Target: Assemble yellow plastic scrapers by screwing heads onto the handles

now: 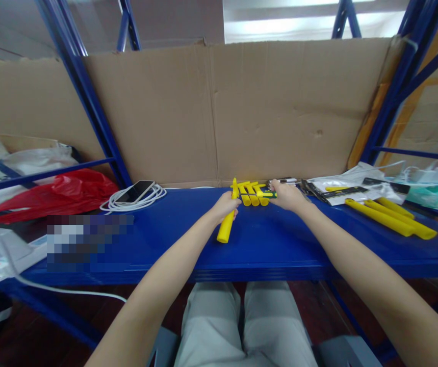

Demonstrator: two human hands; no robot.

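My left hand [226,207] is closed around a yellow tube-like handle [225,232], which stands tilted over the blue tabletop with its narrower end up. In my right hand [286,195] is a screwdriver [266,194] with a yellow and green grip. Its thin shaft points left and reaches the upper part of the yellow handle; whether the tip sits in a screw is too small to tell. Just behind the shaft, several more yellow handles [255,200] lie side by side. Some dark and silvery small items [289,181] lie behind my right hand.
Yellow tubes [385,218] and plastic packets [344,193] lie to the right. A phone [137,192] rests on a coiled white cable [153,200] at the left, near a red plastic bag [69,193]. Cardboard [211,112] walls the back, between blue posts [92,102].
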